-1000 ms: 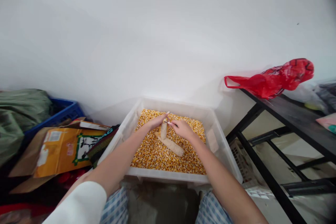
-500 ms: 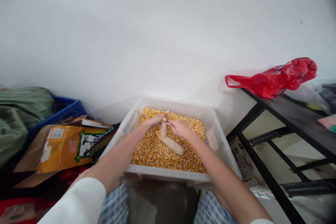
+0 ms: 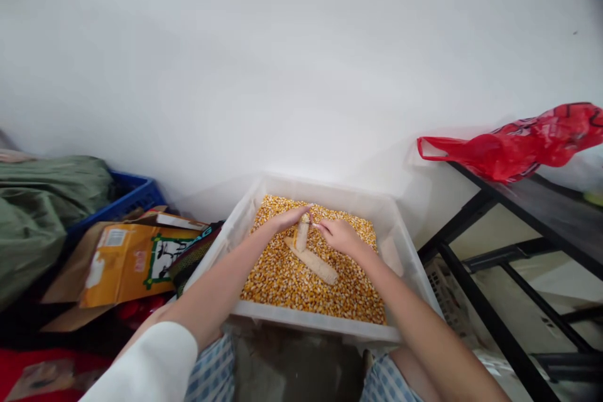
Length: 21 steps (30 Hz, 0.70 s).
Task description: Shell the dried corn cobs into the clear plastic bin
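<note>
A corn cob, mostly stripped but with some yellow kernels along its left side and top, stands nearly upright over the loose kernels. My left hand is closed around its upper end from the left. To the right of the cob, my right hand is closed in a pinch on a thin rod-like tool that points at the cob's top; its exact kind is too small to tell. A second, bare cob lies slanted on the corn kernels, touching the foot of the upright one. The kernels fill a translucent plastic bin.
Left of the bin are a flattened orange carton, a dark mesh bag and a blue crate under green cloth. To the right stands a black metal-framed table carrying a red plastic bag. A white wall rises behind.
The whole view has shifted slightly, so things sit farther right. My right hand and the thin tool have drawn a little away from the cob; my left hand keeps its hold.
</note>
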Each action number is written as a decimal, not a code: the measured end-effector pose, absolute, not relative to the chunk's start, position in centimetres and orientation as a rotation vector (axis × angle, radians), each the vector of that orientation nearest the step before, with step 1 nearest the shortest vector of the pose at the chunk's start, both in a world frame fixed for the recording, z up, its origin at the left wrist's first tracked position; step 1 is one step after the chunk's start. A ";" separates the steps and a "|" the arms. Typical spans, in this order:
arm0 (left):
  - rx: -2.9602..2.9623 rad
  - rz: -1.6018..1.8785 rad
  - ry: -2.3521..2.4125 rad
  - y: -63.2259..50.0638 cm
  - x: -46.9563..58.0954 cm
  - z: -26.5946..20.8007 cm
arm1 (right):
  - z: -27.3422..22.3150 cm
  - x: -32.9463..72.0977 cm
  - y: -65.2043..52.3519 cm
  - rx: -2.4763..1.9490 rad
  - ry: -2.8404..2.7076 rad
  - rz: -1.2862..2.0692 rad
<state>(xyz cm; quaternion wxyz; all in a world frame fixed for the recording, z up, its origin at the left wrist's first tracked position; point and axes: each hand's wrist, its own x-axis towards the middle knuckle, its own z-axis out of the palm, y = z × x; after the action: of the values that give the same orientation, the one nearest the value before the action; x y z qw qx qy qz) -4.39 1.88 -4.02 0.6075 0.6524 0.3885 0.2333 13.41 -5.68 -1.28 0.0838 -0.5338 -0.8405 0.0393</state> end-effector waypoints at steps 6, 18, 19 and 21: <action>1.400 0.487 0.799 2.0 -3.8 -4.5 | -1.7 13.2 -5.6 -1.521 -2.420 0.182; 1.548 0.555 0.891 1.3 -3.9 -3.7 | -2.5 13.0 -5.3 -1.430 -2.406 0.334; 1.555 0.565 0.908 1.3 -4.0 -3.7 | -2.6 12.9 -5.3 -1.437 -2.407 0.329; 1.552 0.583 0.932 1.4 -4.1 -3.8 | -2.5 12.7 -5.2 -1.448 -2.412 0.311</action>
<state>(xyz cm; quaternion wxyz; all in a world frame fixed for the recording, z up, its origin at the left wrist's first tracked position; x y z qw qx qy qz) -4.15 1.39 -3.82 0.5808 0.6643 0.3989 0.2494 12.70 -5.25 -2.52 0.1550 -0.5054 -0.8419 0.1084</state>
